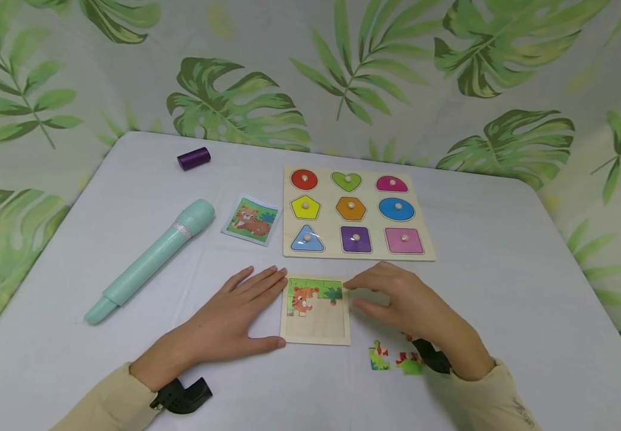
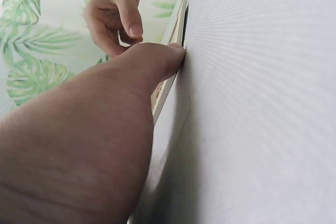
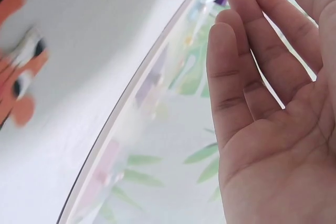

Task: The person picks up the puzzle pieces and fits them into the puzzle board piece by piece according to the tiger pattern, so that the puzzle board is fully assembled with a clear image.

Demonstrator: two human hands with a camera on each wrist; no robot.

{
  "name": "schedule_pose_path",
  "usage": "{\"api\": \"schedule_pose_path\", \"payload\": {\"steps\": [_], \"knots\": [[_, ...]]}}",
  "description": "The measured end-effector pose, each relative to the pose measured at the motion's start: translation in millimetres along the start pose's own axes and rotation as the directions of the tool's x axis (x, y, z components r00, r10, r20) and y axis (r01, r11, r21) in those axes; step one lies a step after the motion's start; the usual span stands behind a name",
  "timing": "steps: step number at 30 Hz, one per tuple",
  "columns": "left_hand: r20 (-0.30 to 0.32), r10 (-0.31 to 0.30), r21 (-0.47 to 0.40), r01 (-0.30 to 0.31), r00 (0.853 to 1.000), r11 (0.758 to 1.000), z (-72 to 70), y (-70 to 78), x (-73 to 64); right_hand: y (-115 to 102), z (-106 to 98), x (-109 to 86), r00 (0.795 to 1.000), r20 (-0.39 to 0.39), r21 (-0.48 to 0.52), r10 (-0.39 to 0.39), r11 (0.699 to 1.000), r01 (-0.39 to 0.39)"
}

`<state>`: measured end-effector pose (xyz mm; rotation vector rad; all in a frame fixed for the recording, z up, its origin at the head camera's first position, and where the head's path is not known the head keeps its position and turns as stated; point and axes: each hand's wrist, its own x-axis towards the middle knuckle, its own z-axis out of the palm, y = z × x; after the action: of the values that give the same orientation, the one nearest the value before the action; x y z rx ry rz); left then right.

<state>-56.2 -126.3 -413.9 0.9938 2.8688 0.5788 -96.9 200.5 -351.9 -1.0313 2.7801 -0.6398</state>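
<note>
A square wooden puzzle board [image 1: 316,335] lies on the table, with tiger picture pieces [image 1: 302,299] fitted along its top and left side and bare wood at its lower right. My left hand [image 1: 227,323] rests spread on the table, fingertips and thumb touching the board's left edge. Beside the board's upper right, my right hand [image 1: 402,293] hovers with relaxed, slightly bent fingers. The right wrist view shows nothing in its palm [image 3: 278,156]. Loose puzzle pieces [image 1: 379,357] lie below the right hand, one partly hidden by the wrist.
Behind the puzzle board lies a wooden board of knobbed shapes [image 1: 359,254]. A tiger picture card [image 1: 251,220] is to its left. Farther left are a mint-green tube-shaped object [image 1: 149,263] and a purple cylinder [image 1: 194,158]. A leaf-patterned cloth [image 1: 332,78] hangs behind the table.
</note>
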Motion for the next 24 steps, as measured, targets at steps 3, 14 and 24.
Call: {"api": "schedule_pose_path", "payload": {"steps": [3,14,24], "knots": [[-0.005,0.002,0.004,-0.002,1.0,1.0,-0.6,-0.1,-0.4,5,-1,-6.0,1.0,-0.019,-0.005,0.006,1.0,-0.006],[0.004,0.004,-0.003,-0.004,1.0,1.0,-1.0,0.0,0.6,30,-1,-28.0,0.993,-0.114,0.006,-0.007,1.0,0.008],[0.003,0.004,-0.005,-0.004,1.0,1.0,-0.2,0.2,-0.9,43,-8,-44.3,0.997,-0.078,0.069,0.003,0.998,0.002]]}}
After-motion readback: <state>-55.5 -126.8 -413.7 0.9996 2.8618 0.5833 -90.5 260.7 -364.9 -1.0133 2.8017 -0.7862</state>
